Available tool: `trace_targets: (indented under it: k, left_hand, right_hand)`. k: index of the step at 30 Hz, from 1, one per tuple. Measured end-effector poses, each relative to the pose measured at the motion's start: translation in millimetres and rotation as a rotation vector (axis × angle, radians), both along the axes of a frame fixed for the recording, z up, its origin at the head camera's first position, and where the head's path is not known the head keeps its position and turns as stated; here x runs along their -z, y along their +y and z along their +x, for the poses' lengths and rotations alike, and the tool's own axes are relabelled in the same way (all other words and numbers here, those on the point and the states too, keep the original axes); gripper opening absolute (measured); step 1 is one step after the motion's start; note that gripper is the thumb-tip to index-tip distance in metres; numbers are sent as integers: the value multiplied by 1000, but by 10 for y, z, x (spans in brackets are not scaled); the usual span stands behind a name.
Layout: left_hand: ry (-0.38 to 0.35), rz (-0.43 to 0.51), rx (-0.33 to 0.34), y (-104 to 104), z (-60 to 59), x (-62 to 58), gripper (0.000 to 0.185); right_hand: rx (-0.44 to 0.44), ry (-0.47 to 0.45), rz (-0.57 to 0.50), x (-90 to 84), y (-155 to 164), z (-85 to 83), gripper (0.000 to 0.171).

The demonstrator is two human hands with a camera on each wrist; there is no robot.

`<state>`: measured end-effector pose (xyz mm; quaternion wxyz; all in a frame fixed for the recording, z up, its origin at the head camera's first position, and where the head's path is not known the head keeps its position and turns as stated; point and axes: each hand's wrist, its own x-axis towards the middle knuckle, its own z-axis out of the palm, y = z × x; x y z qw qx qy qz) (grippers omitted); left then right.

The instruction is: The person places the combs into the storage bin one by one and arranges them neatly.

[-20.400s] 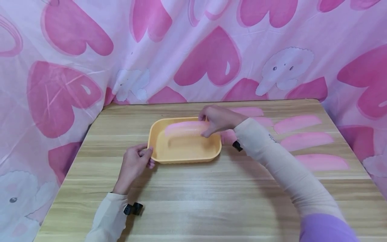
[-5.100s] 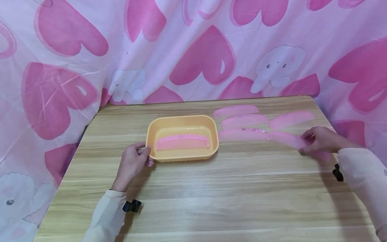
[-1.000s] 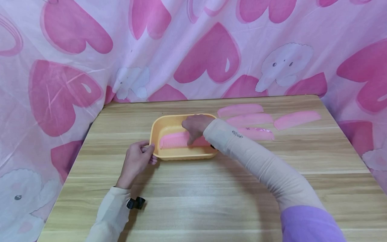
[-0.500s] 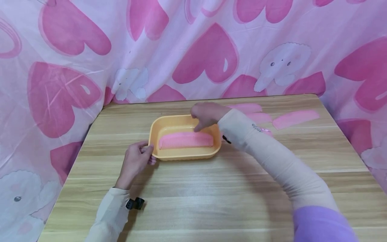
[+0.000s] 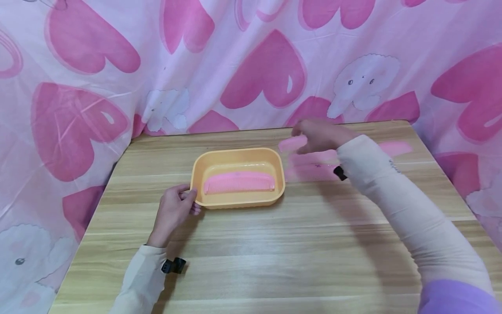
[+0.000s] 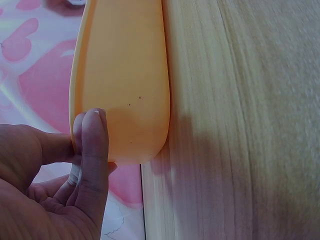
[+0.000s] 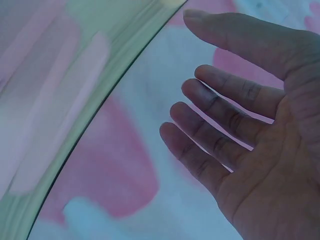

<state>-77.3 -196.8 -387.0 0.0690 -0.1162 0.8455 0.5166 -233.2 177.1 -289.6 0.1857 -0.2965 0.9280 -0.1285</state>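
Note:
My left hand (image 5: 174,213) pinches the left end of a yellow-orange plastic tray (image 5: 236,205) on the table. Thumb and fingers grip the tray's rim (image 6: 75,95) in the left wrist view. Inside the tray lies a pink comb (image 5: 239,181), teeth toward me. My right hand (image 5: 319,136) is over the back of the table, partly covering a pink comb (image 5: 291,144). Its fingers (image 7: 215,110) are spread and hold nothing in the right wrist view. In front of it lie a second comb (image 5: 315,157) and a third comb (image 5: 310,173).
Another pink comb (image 5: 397,148) lies farther right, partly behind my right sleeve (image 5: 396,205). A pink curtain with hearts (image 5: 262,74) hangs right behind the table's back edge. The wooden table (image 5: 251,257) stretches toward me in front of the tray.
My right hand has left the comb in the tray, risen out and swung right over the combs on the table. The two combs at the front right are gone from there. My left hand stays put.

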Motion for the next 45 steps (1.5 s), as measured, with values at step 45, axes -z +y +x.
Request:
trace_targets:
  k: [45]
  left_hand:
    - [-10,4,8,-1,-2,-6,38]
  right_hand:
    - [323,-23,84,838,2273,-134,55]
